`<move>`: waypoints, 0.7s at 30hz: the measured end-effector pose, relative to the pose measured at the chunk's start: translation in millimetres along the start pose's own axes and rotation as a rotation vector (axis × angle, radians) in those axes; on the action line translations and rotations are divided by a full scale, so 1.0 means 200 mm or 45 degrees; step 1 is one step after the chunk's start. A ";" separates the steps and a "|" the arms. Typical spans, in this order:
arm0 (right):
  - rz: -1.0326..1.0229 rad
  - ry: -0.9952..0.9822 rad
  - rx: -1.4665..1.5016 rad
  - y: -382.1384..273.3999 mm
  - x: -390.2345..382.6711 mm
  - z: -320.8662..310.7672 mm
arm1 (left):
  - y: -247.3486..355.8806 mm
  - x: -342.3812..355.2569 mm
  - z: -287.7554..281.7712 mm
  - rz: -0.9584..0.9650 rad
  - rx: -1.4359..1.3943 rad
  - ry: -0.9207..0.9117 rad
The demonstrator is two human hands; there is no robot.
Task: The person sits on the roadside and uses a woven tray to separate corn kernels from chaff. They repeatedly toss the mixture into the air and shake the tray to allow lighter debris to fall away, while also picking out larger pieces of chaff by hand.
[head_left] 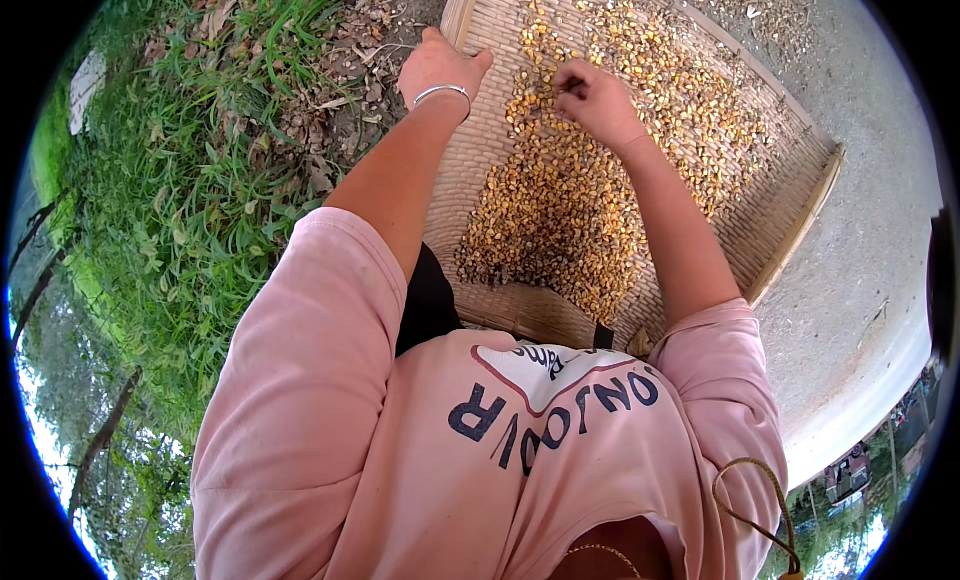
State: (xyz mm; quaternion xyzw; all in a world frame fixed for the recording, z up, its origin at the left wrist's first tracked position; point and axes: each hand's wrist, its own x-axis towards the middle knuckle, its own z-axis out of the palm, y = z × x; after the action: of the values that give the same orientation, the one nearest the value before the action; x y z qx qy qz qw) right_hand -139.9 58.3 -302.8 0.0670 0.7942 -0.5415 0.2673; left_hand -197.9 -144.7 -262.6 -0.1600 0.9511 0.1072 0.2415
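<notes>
A wide woven winnowing basket [780, 195] with a wooden rim lies in front of me. Spread over its weave are many yellow and brown corn kernels [560, 220], thickest toward my body. At the basket's far left side, my left hand [438, 70], with a silver bangle at the wrist, is closed round the rim, its thumb on the inner side. My right hand [598, 102] hovers over the kernels near the middle, its fingers curled and pressed together. What those fingertips hold, if anything, is too small to make out.
Green grass [210, 180] and dry leaves [340, 90] border the basket on the left. Grey concrete [850, 280] runs along its right side, with scattered grains and debris [765, 20] beyond the far right edge.
</notes>
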 end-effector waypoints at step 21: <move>-0.441 0.124 -1.136 -0.03 -0.06 0.31 | 0.10 -0.04 -0.01 -0.006 0.090 0.114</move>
State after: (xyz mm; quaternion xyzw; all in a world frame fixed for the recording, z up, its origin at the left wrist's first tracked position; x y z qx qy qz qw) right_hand -110.8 2.9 -308.8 -0.1622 0.9602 -0.1808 0.1382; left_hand -198.5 -125.4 -254.5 -0.1583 0.9638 0.0655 0.2045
